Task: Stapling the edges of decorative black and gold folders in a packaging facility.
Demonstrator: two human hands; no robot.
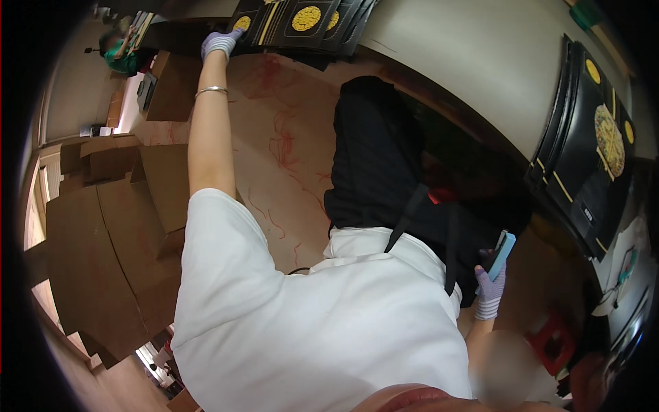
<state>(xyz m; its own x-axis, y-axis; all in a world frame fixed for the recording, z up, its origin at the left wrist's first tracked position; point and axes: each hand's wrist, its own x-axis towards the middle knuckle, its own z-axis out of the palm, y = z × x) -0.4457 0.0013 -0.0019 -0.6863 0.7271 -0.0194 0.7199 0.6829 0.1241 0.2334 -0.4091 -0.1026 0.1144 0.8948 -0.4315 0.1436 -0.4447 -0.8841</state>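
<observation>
My left hand [220,44], in a striped purple-and-white glove, reaches far out to the upper left. It grips the edge of a black printed cardboard piece [257,33] with a yellow round print; some of its fingers are hidden. Overlapping black pieces [322,34] of the same look lie just to its right on the table. Low on the right, my right hand [490,287], gloved alike, is closed around a slim light-blue stapler [503,255]. That tool points upward beside my dark-trousered leg.
The pale table [439,44] curves across the top. A stack of black printed pieces [583,151] rests at its right end. Large brown cardboard boxes [103,240] stand on the left. Red strands litter the floor [281,137]. Another person [120,55] in green is far upper left.
</observation>
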